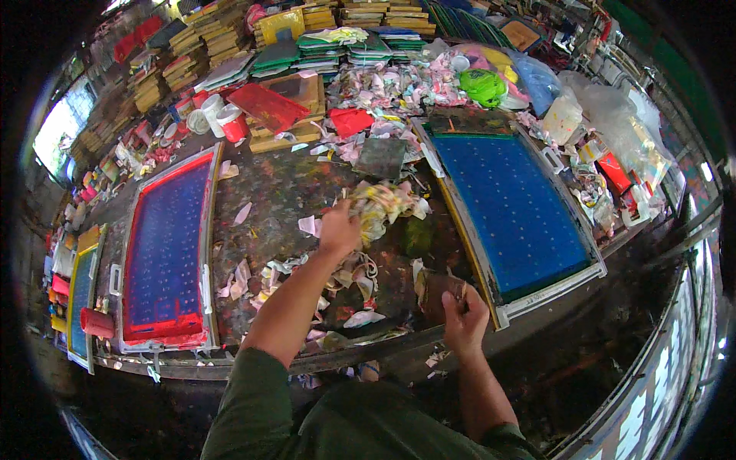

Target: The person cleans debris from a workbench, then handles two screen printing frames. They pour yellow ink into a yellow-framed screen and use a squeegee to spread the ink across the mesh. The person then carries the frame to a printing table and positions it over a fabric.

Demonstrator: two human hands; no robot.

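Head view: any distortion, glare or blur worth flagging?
Head view: fisheye bows the front edge of the table, corners black. Head view: bright opening at far left looks blown out. Head view: left hand and crumpled cloth look soft, possibly motion blur; right hand seems sharper.

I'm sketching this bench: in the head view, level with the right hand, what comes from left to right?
Yellow-edged screen, red-edged screen, left forearm, flat brown piece, right hand, blue screen.

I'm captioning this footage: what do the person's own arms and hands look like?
The left hand and right hand are ungloved. The forearms are bare too, below dark green sleeves that look plain and end near the elbows.
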